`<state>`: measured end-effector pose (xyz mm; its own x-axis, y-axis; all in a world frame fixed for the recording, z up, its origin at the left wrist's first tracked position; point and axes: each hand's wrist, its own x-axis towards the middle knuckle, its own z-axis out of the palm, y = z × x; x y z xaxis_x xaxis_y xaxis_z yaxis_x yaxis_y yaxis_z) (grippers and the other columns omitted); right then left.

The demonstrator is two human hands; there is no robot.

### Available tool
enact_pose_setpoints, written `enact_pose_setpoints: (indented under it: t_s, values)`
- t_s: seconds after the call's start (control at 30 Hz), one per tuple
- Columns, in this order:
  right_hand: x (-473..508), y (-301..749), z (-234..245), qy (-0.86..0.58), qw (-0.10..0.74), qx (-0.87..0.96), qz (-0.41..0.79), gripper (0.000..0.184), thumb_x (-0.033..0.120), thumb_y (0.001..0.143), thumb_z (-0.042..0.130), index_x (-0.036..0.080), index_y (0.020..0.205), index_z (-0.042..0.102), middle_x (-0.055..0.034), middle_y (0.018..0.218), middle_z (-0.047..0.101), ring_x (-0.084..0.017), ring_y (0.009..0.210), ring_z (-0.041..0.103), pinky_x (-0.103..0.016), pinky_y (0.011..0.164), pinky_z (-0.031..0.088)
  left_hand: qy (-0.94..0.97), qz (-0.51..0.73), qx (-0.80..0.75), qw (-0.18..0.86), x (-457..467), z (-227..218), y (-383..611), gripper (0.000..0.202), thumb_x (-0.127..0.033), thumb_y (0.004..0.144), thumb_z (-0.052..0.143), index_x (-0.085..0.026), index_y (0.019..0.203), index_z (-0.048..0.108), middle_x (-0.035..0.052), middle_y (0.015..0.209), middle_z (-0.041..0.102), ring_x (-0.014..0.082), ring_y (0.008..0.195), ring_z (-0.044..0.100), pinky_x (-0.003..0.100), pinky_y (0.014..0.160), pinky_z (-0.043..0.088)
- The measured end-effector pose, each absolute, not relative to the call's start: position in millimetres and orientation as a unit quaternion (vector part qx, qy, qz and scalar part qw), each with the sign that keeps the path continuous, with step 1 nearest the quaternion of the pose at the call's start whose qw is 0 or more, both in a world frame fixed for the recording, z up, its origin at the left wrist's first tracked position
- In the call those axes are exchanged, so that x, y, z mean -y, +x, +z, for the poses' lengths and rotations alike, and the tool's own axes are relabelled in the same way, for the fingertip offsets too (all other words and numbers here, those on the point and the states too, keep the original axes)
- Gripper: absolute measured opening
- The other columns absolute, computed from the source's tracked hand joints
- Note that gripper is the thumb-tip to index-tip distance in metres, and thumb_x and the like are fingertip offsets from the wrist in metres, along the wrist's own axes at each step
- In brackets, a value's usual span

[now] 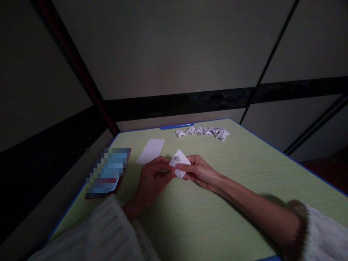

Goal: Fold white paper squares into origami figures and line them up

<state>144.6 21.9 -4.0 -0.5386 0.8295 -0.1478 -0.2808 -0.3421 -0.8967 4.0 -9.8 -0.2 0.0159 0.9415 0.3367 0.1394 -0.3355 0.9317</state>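
Observation:
A small white folded paper piece point(179, 164), diamond-shaped, is held just above the green table point(244, 170). My left hand point(152, 181) pinches its left edge with fingers closed on it. My right hand point(198, 171) grips its right side, thumb on top. Both sleeves are white knit.
A flat white paper sheet point(150, 150) lies just behind my left hand. Several finished white folded paper figures point(203, 132) sit in a row at the table's far edge. A phone point(107, 173) with a blurred screen rests at the left edge. Walls stand close behind the blue-rimmed table.

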Motion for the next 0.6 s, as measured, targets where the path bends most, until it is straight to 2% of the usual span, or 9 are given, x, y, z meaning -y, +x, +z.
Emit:
enact_pose_setpoints:
  t_s: [0.17,0.3,0.47,0.6]
  values:
    - [-24.2,144.6,-6.9,-0.316,0.4,0.475,0.717,0.021,0.025,0.054,0.068,0.008,0.056,0.056,0.0025,0.045,0.051,-0.002,0.037,0.038,-0.016,0.038,0.026,0.609,0.543,-0.42,0.399,11.5,1.6,3.4,0.009,-0.01,0.056,0.06,-0.017,0.053,0.065,0.0014,0.071,0.053,0.0104,0.061,0.052,0.019,0.052,0.046]
    - [-27.1,146.7,-9.2,-0.338,0.433,0.53,0.646,0.02,0.026,0.056,0.065,0.009,0.056,0.055,0.003,0.045,0.05,-0.003,0.038,0.036,-0.018,0.039,0.022,0.536,0.571,-0.386,0.487,10.1,0.7,3.5,0.007,-0.017,0.062,0.057,-0.016,0.056,0.06,0.0019,0.071,0.057,0.0128,0.067,0.055,0.024,0.061,0.047]
    - [-23.4,147.6,-6.4,-0.331,0.408,0.596,0.607,0.018,0.026,0.063,0.059,0.01,0.057,0.053,0.0031,0.046,0.049,-0.004,0.04,0.035,-0.019,0.041,0.024,0.474,0.48,-0.447,0.587,5.8,-5.2,6.3,0.017,-0.03,0.066,0.053,-0.015,0.059,0.054,0.0,0.053,0.057,0.0117,0.046,0.055,0.021,0.041,0.044]
    - [-20.8,147.5,-3.9,-0.312,0.379,0.625,0.607,0.021,0.029,0.065,0.056,0.011,0.055,0.05,0.0026,0.045,0.048,-0.005,0.042,0.036,-0.019,0.042,0.025,0.518,0.436,-0.452,0.581,5.8,-8.7,7.1,0.02,-0.03,0.067,0.053,-0.012,0.059,0.054,-0.0006,0.048,0.057,0.0088,0.038,0.052,0.019,0.038,0.041]
